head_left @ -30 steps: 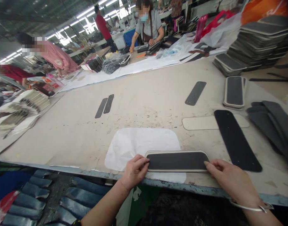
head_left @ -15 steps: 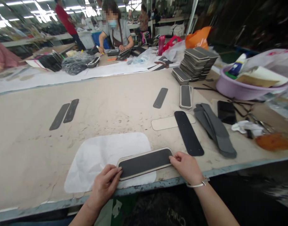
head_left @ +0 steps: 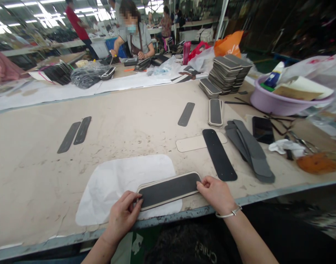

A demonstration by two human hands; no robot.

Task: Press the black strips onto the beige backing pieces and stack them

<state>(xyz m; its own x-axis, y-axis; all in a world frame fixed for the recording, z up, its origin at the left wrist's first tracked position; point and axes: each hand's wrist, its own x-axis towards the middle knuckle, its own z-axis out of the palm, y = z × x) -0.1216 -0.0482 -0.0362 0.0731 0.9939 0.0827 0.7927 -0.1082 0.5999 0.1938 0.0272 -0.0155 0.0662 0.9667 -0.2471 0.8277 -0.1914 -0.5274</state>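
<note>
A long dark panel with a pale border (head_left: 169, 190) lies over the right part of a white sheet (head_left: 110, 187), near the table's front edge. Other pale edges show just under it. My left hand (head_left: 125, 211) pinches the panel's left end between thumb and fingers. At the right end, my right hand (head_left: 216, 192) has its fingertips closed on the corner. Behind my right hand, a black strip (head_left: 220, 156) lies across a beige strip (head_left: 189, 143). Grey strips (head_left: 250, 152) overlap farther right.
Bordered panels stand in a tall stack (head_left: 226, 75), with a smaller pile (head_left: 215, 113) nearer. A purple basin (head_left: 291, 102), phone (head_left: 262, 130) and scissors are at the right. Two dark strips (head_left: 76, 135) lie left. A masked person (head_left: 135, 38) works across the table.
My hands and the panel have barely moved. Across the table, the person's hand on the left has risen a little. The view has shifted slightly.
</note>
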